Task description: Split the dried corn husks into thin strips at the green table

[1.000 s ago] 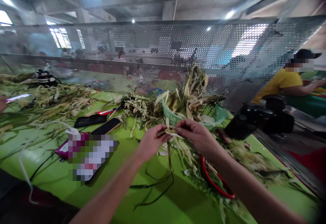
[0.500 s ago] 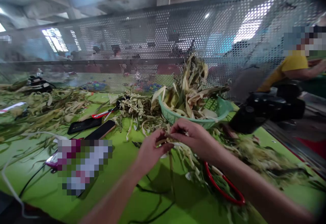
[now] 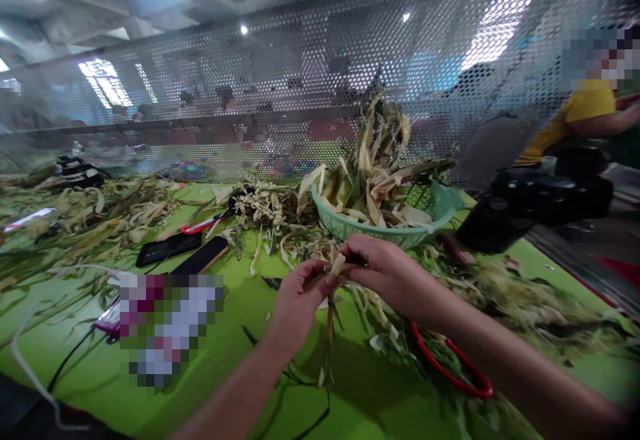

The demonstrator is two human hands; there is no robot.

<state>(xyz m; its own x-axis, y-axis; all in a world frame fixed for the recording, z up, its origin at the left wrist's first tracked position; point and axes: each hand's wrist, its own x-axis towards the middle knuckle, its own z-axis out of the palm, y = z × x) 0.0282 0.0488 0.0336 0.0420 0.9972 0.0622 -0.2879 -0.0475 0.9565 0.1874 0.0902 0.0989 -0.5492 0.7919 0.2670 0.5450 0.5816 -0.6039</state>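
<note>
My left hand [image 3: 299, 295] and my right hand [image 3: 385, 270] meet above the green table [image 3: 240, 333], both pinched on a pale dried leaf strip [image 3: 336, 267]. A thin dark end of the strip hangs down from my fingers toward the table. Just beyond my hands stands a green plastic basket [image 3: 350, 228] heaped with dried leaves [image 3: 373, 160]. A red-handled pair of scissors [image 3: 453, 370] lies under my right forearm.
Loose dried leaves [image 3: 100, 210] cover the table's left and right. Two dark phones [image 3: 183, 253] and red-handled scissors [image 3: 203, 224] lie at centre left. A perforated metal screen [image 3: 300, 93] runs behind. A black bag [image 3: 530, 203] and a person in yellow [image 3: 580, 120] are at right.
My hands have dropped slightly and drawn closer together, twisting the strip. The view has tilted, so the basket sits higher and nearer in the picture.
</note>
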